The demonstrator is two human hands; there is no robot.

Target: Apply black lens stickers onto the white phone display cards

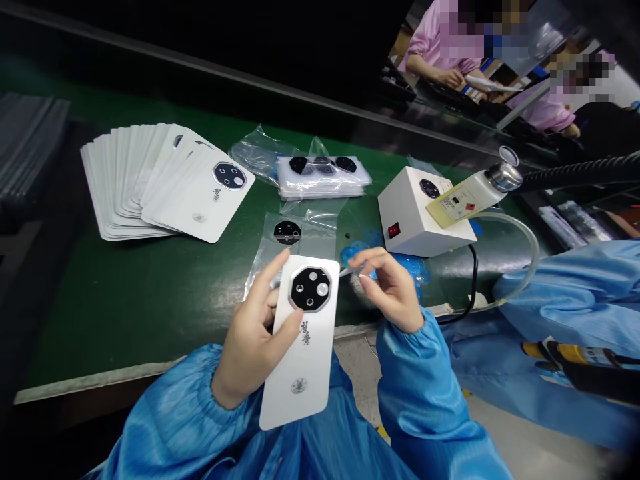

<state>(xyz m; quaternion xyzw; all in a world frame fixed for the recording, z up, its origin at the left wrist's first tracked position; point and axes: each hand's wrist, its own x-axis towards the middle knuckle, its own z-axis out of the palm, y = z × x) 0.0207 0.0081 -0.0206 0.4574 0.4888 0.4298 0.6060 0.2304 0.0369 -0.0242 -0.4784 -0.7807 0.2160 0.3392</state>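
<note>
The left grip (255, 333) is closed on a white phone back cover (300, 393). The thumb lies across the cover's face just below the camera module, and the other fingers support the cover from behind and along its left edge. This hold appears to keep the face exposed and the module unobstructed. The cover sits above the near edge of the bench (110, 313), with its long axis running away from the person and tilted slightly, and its black octagonal camera module (310, 289) at the far end, facing upward.

The right grip (393, 287) is just beside the module end of the cover, not touching it. Its thumb and forefinger are drawn close together; whether they pinch a thin item cannot be determined. Blue film scraps (407, 269) lie on the bench directly beyond this grip.

Beyond both grips, a fanned stack of white back covers (130, 180) lies to the left. A clear bag holding a black camera ring (287, 232) lies just ahead of the left grip. A white box unit with a red rocker switch (407, 213) stands ahead of the right grip.
</note>
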